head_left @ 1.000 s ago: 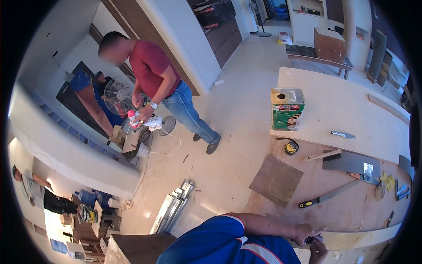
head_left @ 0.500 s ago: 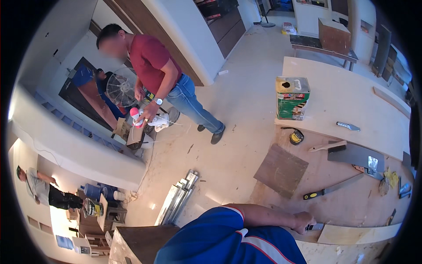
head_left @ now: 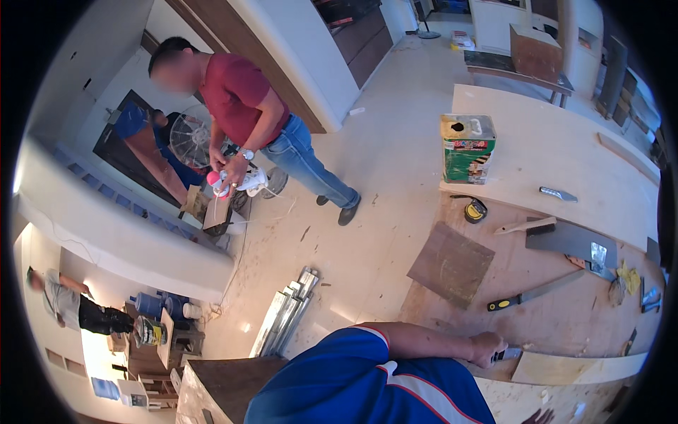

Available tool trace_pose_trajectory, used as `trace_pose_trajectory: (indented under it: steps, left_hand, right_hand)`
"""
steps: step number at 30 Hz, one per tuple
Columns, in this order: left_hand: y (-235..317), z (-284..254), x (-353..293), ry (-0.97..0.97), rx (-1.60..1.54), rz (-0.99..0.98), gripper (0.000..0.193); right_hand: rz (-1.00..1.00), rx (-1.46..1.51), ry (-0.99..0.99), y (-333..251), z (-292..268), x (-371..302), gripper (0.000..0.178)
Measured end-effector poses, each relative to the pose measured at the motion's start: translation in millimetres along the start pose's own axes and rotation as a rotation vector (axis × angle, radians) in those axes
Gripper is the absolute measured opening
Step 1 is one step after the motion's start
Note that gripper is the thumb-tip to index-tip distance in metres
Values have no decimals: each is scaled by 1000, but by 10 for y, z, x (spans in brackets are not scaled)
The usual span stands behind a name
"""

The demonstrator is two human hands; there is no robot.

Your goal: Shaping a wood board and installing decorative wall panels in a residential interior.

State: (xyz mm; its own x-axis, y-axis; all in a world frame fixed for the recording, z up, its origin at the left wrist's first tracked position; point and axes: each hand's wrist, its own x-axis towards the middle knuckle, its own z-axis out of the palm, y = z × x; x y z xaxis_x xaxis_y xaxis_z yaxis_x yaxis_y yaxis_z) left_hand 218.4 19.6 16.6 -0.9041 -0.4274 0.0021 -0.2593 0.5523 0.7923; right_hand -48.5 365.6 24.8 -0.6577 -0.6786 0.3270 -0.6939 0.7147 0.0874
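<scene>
My left hand [head_left: 487, 349] is closed around the dark handle of a putty knife [head_left: 510, 353], low on the right of the view. Its flat metal blade points right, toward the end of a pale wood strip [head_left: 579, 368] along the near edge of the work board [head_left: 452, 336]. Whether blade and strip touch, I cannot tell. At the bottom edge only the fingers of my right hand [head_left: 540, 417] show; they are spread, and nothing is visible in them.
On the board lie a brown square sheet [head_left: 450, 266], a long-bladed tool [head_left: 537, 291], a brush [head_left: 526, 226] and a tape measure [head_left: 474, 210]. A green tin [head_left: 468, 159] stands beyond. Metal profiles [head_left: 286, 311] rest on the floor. A co-worker [head_left: 244, 92] handles a white-and-pink object.
The fingers of my right hand have come into view at the bottom edge. My left hand has shifted slightly, still gripping the putty knife. The co-worker's hands have drawn closer together.
</scene>
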Motion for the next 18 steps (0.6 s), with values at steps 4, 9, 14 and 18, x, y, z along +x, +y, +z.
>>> trace_pose_trajectory:
  steps: [4, 9, 14, 18]
  left_hand:
    - [-35, 29, -10, -8, -21, -37, 27]
    - [-132, 73, -47, 8, -46, -37, 28]
    - [-160, 69, -52, 12, 11, 69, 33]
    - [-57, -14, -65, 33, -209, 66, 31]
  right_hand:
    - [-185, -36, -22, -895, 125, 482, 63]
    - [-52, -44, -491, -1336, 484, 524, 79]
    - [-9, -34, -377, -1571, 686, 468, 86]
    - [112, -113, -691, -1880, 583, 476, 91]
